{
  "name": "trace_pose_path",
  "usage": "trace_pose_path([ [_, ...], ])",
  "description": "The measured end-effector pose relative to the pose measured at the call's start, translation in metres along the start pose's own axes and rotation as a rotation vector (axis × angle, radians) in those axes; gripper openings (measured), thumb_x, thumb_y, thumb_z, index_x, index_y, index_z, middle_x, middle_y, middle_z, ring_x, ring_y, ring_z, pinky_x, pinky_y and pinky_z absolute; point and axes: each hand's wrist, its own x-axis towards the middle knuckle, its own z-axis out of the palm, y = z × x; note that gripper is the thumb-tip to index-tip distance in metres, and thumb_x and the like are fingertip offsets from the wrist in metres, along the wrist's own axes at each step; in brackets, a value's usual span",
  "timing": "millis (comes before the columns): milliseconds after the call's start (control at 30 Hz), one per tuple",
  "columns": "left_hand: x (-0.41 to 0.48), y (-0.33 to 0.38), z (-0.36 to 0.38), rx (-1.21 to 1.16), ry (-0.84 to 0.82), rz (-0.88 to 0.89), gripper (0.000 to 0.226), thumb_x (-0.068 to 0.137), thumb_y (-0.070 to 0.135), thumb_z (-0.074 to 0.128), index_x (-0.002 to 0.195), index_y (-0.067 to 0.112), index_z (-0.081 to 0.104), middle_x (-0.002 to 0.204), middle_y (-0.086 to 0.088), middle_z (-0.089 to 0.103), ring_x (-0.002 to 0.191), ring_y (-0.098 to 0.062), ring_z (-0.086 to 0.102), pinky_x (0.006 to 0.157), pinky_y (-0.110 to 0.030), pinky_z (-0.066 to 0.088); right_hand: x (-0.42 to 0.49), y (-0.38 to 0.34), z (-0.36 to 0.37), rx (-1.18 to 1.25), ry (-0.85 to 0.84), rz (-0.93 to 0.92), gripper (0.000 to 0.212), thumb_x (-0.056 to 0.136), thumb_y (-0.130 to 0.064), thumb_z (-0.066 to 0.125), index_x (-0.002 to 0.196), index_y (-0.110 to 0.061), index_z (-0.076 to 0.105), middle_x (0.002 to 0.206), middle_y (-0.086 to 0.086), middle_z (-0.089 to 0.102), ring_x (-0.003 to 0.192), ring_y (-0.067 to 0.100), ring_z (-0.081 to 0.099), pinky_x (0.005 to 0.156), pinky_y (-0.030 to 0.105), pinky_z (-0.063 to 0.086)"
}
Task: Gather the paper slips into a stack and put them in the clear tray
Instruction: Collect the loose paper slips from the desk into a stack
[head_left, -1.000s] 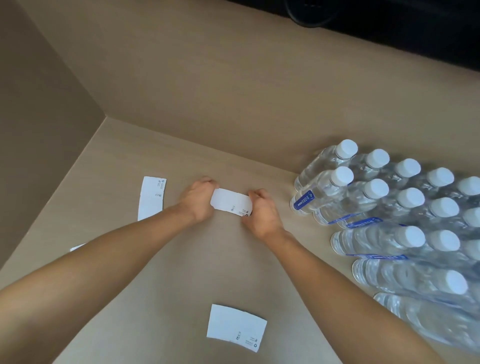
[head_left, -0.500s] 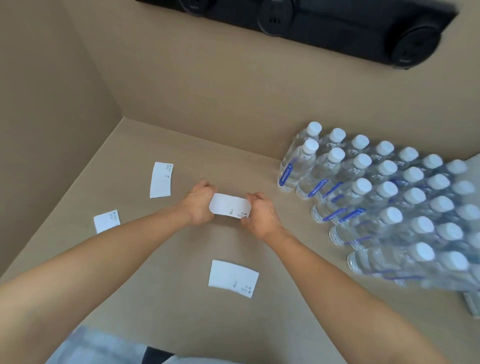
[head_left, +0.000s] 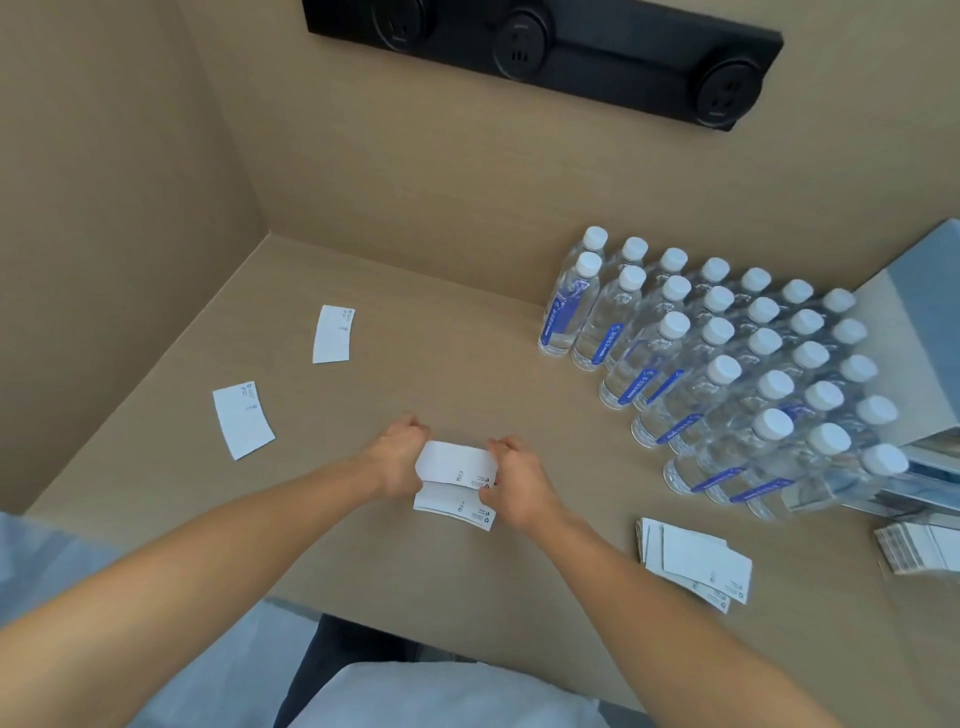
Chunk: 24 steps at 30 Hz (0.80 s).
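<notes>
A white paper slip is held by its two ends between my left hand and my right hand, low over the beige table. Directly under it lies another slip, partly covered by the held one and my right hand. Two more slips lie flat at the left: one near the left wall, one farther back. A pile of slips rests at the right near the table's front edge. No clear tray is plainly visible.
Several rows of water bottles with white caps fill the right of the table. A grey-blue box and a bundle of packets sit at the far right. Beige walls close the back and left; a black socket strip hangs above.
Both hands have carried the held slip toward me, until it hangs over the slip lying near the front. The view has tilted, bringing the pile at the right into sight.
</notes>
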Motion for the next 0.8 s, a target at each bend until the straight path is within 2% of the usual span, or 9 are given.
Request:
trace_pose_path([
  [133, -0.006, 0.003, 0.007, 0.006, -0.007, -0.013, 0.034, 0.078, 0.005, 0.064, 0.111, 0.01, 0.057, 0.119, -0.001, 0.04, 0.104, -0.024, 0.057, 0.088, -0.038, 0.053, -0.008, 0.004, 0.003, -0.003, 0.011, 0.006, 0.06, 0.077, -0.007, 0.064, 0.135, -0.004, 0.048, 0.134, 0.009, 0.045, 0.114, 0.024, 0.053, 0.097, 0.025, 0.044],
  [333, -0.005, 0.005, 0.013, 0.01, -0.008, -0.007, 0.039, 0.078, 0.002, 0.062, 0.117, 0.009, 0.056, 0.121, -0.002, 0.04, 0.107, -0.024, 0.056, 0.084, -0.032, 0.051, -0.011, 0.011, 0.009, -0.015, 0.013, 0.002, 0.059, 0.079, -0.004, 0.065, 0.135, -0.001, 0.047, 0.133, 0.012, 0.046, 0.113, 0.026, 0.054, 0.097, 0.027, 0.045],
  [433, -0.004, 0.005, 0.018, 0.009, -0.014, 0.004, 0.036, 0.079, 0.003, 0.062, 0.114, 0.01, 0.057, 0.121, -0.001, 0.041, 0.108, -0.023, 0.055, 0.084, -0.031, 0.05, -0.013, 0.015, 0.014, -0.026, 0.003, 0.017, 0.06, 0.081, -0.005, 0.064, 0.138, -0.002, 0.045, 0.133, 0.012, 0.046, 0.117, 0.026, 0.052, 0.1, 0.028, 0.044],
  [567, -0.003, 0.004, 0.032, 0.018, -0.029, 0.029, 0.031, 0.081, 0.005, 0.06, 0.111, 0.011, 0.059, 0.122, -0.003, 0.042, 0.114, -0.021, 0.05, 0.093, -0.036, 0.049, -0.02, 0.019, 0.026, -0.028, 0.003, 0.049, 0.044, 0.08, -0.005, 0.061, 0.123, -0.004, 0.054, 0.125, 0.011, 0.049, 0.113, 0.027, 0.053, 0.094, 0.027, 0.044],
  [667, 0.0, 0.003, 0.04, 0.004, -0.016, 0.039, 0.027, 0.081, 0.006, 0.057, 0.108, 0.01, 0.06, 0.119, -0.003, 0.043, 0.11, -0.021, 0.053, 0.092, -0.033, 0.048, -0.021, 0.02, 0.032, -0.001, 0.01, 0.075, 0.04, 0.079, -0.006, 0.059, 0.12, -0.004, 0.056, 0.127, 0.01, 0.049, 0.111, 0.025, 0.053, 0.093, 0.025, 0.043],
  [800, 0.003, -0.001, 0.043, -0.029, -0.005, 0.068, 0.021, 0.082, 0.011, 0.057, 0.102, 0.012, 0.062, 0.114, -0.001, 0.045, 0.108, -0.018, 0.054, 0.095, -0.033, 0.047, -0.021, 0.019, 0.035, 0.022, 0.012, 0.083, 0.046, 0.079, -0.008, 0.06, 0.124, -0.006, 0.055, 0.128, 0.007, 0.048, 0.112, 0.023, 0.053, 0.094, 0.023, 0.043],
])
